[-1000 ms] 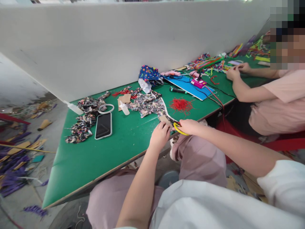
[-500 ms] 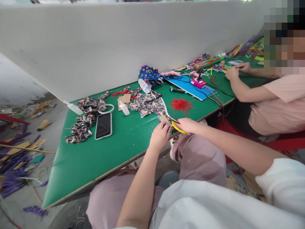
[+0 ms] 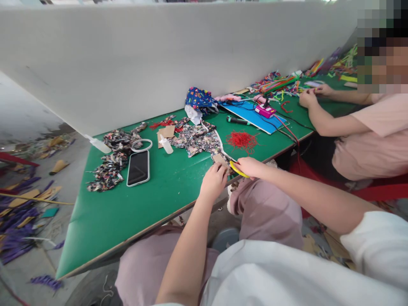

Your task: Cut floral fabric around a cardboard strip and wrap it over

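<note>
At the front edge of the green table (image 3: 153,216), my left hand (image 3: 214,180) is closed on the end of a printed fabric piece with a small brown card (image 3: 219,159) at the fingertips. My right hand (image 3: 250,166) grips yellow-handled scissors (image 3: 238,169), their blades pointing at the fabric and mostly hidden. The printed fabric (image 3: 200,138) spreads back from my hands, with a white strip along its right side. A tangle of red strings (image 3: 242,141) lies just behind my right hand.
A phone (image 3: 138,168), a white tape roll (image 3: 142,145), two squeeze bottles (image 3: 166,144) and bunched fabric (image 3: 110,163) lie on the left. Behind are a blue board (image 3: 251,114) and a magenta power block (image 3: 265,110). A person (image 3: 363,127) works at the right.
My hands, the fabric and the scissors look nearly the same. The other person's hands have shifted slightly.
</note>
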Demonstrator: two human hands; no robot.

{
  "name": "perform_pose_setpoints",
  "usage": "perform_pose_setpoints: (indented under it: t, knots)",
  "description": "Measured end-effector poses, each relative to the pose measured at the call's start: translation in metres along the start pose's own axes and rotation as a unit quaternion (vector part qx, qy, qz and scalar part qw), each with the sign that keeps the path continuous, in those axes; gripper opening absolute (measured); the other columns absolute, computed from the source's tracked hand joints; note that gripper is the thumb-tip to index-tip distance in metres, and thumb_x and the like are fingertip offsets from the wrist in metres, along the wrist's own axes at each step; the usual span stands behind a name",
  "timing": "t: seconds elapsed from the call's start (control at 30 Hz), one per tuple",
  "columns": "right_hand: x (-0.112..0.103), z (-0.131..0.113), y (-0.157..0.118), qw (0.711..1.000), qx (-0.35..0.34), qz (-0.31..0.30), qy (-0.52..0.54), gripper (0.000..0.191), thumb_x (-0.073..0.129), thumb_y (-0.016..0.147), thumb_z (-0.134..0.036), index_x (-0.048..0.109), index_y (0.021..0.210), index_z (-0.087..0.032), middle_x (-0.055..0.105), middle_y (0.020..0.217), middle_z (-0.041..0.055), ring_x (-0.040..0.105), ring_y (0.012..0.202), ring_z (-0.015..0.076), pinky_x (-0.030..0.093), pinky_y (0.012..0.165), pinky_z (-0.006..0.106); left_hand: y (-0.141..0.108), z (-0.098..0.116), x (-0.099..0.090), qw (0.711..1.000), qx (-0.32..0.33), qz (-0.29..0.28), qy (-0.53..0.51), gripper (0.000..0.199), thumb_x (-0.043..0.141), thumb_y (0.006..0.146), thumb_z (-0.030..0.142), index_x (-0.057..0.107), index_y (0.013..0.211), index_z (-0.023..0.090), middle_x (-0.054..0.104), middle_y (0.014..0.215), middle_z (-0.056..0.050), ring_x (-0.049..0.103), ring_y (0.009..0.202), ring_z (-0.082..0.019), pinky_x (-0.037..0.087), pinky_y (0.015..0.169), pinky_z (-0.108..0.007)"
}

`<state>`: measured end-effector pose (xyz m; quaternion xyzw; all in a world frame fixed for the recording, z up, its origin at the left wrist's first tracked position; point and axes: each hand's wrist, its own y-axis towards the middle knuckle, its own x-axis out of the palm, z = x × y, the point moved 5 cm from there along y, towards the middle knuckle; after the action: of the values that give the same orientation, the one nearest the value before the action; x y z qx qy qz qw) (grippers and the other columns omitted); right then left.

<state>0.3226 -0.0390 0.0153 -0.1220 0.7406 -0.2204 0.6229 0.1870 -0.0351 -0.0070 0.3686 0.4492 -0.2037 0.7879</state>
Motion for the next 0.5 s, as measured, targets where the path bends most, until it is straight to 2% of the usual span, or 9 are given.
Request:
perform_pose_setpoints:
  t: [0.2, 0.37, 0.5]
  knots:
    - [-0.0036, 0.0003, -0.0018, 1.0, 0.005, -0.005, 0.024, 0.055, 0.025, 0.089, -0.049, 0.06, 0.095, -0.007, 0.068, 0.074, 0.0161, 0.062, 0.047, 0.018, 0.042, 0.052, 0.026, 0.0003, 0.0002, 0.0005, 1.0, 0.001, -0.003, 0.002, 0.018, 0.041, 0.088, 0.024, 0.054, 0.1, 0.019, 0.053, 0.112, -0.008, 0.051, 0.103, -0.019, 0.045, 0.09, -0.032]
    - [-0.0066, 0.0065, 0.0025, 0.996, 0.027, -0.045, 0.079, 0.048, 0.031, 0.088, -0.047, 0.058, 0.1, -0.009, 0.068, 0.084, 0.0156, 0.059, 0.042, 0.015, 0.043, 0.044, 0.024, 0.0003, 0.0002, 0.0015, 1.0, 0.001, -0.005, 0.003, 0.017, 0.043, 0.087, 0.024, 0.054, 0.099, 0.019, 0.053, 0.111, -0.008, 0.051, 0.104, -0.019, 0.045, 0.09, -0.033]
    - [-0.0051, 0.0072, 0.0059, 0.991, 0.036, -0.071, 0.106, 0.052, 0.03, 0.088, -0.05, 0.056, 0.104, -0.007, 0.067, 0.081, 0.0165, 0.059, 0.042, 0.0153, 0.044, 0.043, 0.025, 0.0, 0.0002, 0.0011, 1.0, 0.0, -0.001, 0.006, 0.017, 0.044, 0.087, 0.025, 0.054, 0.099, 0.019, 0.053, 0.111, -0.008, 0.051, 0.105, -0.019, 0.044, 0.091, -0.033]
